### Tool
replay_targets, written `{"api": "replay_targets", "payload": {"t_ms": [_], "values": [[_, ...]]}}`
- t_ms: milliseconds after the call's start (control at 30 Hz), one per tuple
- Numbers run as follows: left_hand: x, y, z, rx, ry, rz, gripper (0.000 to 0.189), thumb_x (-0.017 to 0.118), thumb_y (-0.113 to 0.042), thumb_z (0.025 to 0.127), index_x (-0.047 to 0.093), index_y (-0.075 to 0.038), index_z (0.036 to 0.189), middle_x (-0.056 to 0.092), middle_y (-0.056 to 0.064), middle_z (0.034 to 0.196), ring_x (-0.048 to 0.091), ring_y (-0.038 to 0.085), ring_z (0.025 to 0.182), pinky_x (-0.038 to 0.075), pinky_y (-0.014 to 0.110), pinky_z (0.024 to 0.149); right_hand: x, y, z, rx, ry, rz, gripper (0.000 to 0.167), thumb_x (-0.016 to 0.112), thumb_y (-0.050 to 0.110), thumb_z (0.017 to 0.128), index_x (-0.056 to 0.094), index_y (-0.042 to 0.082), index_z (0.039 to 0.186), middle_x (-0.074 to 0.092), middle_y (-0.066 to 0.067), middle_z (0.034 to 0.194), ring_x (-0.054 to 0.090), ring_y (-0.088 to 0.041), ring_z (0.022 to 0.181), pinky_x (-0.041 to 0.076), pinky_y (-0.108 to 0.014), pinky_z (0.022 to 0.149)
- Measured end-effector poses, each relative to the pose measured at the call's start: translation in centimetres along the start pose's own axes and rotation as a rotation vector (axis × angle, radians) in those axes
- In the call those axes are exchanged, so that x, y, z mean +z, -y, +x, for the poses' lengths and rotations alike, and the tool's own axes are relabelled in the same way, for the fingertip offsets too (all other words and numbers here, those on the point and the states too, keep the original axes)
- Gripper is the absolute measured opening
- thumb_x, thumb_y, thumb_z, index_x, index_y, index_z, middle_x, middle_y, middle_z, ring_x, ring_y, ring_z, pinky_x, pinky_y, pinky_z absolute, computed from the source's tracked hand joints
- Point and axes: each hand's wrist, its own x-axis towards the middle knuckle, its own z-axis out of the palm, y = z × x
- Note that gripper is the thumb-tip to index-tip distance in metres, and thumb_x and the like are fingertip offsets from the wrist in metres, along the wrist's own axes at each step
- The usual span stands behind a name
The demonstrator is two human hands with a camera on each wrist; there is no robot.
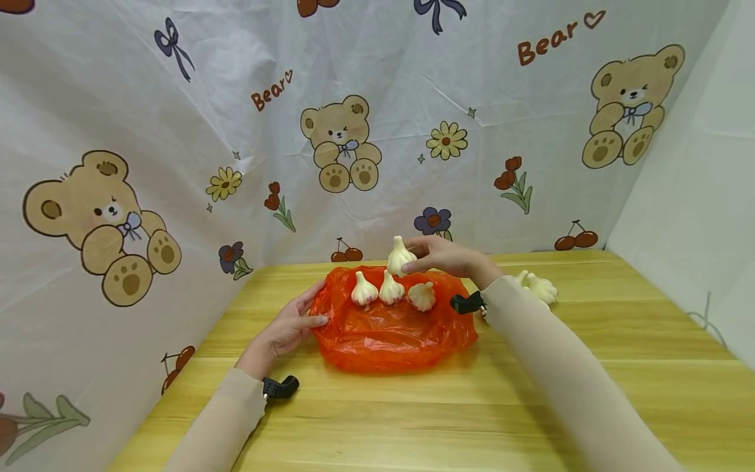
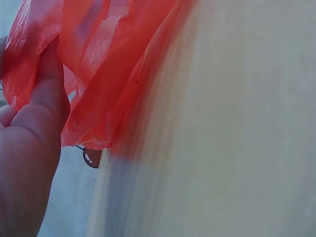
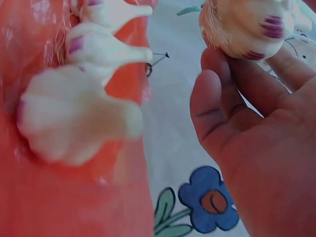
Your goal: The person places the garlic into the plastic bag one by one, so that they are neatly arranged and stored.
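A red plastic bag (image 1: pixel 377 341) lies spread on the table, and three garlic bulbs (image 1: pixel 364 290) sit in a row on it. My left hand (image 1: pixel 291 324) grips the bag's left edge between thumb and fingers; in the left wrist view the thin red plastic (image 2: pixel 106 74) bunches around those fingers. Above the bag's far edge, my right hand (image 1: pixel 439 255) holds up a garlic bulb (image 1: pixel 399 257) by its side, neck upward. The right wrist view shows that bulb (image 3: pixel 256 27) with purple streaks and roots, next to the three bulbs (image 3: pixel 74 116) on the bag.
More garlic (image 1: pixel 541 288) lies on the wooden table (image 1: pixel 377 419) to the right, partly hidden behind the right sleeve. A sheet (image 1: pixel 389 203) printed with bears and flowers hangs along the back and left. At the right stands a plain white wall (image 1: pixel 702 196) with a thin cord.
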Motion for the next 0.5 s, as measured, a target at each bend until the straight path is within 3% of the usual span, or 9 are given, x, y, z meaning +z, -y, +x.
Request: {"api": "replay_targets", "payload": {"t_ms": [333,500], "values": [[0.0,0.1,0.0,0.001,-0.004,-0.003,0.093,0.066,0.009,0.093,0.020,-0.025,0.166,0.019,0.009,0.172,0.057,0.021,0.131,0.059,0.036,0.097,3.0,0.1,2.9,0.026,-0.009,0.067,0.056,0.082,0.026,0.088,0.056,0.010,0.136,0.072,-0.009,0.125,0.069,-0.029,0.115,0.049,-0.059,0.112],[0.1,0.0,-0.1,0.001,-0.002,0.005,0.093,0.066,0.009,0.093,0.019,-0.024,0.167,0.018,0.010,0.172,0.058,0.021,0.131,0.059,0.036,0.097,4.8,0.0,3.9,0.006,0.019,0.133,0.048,0.082,0.016,0.087,0.056,0.005,0.126,0.074,-0.011,0.117,0.071,-0.024,0.106,0.051,-0.056,0.111]]}}
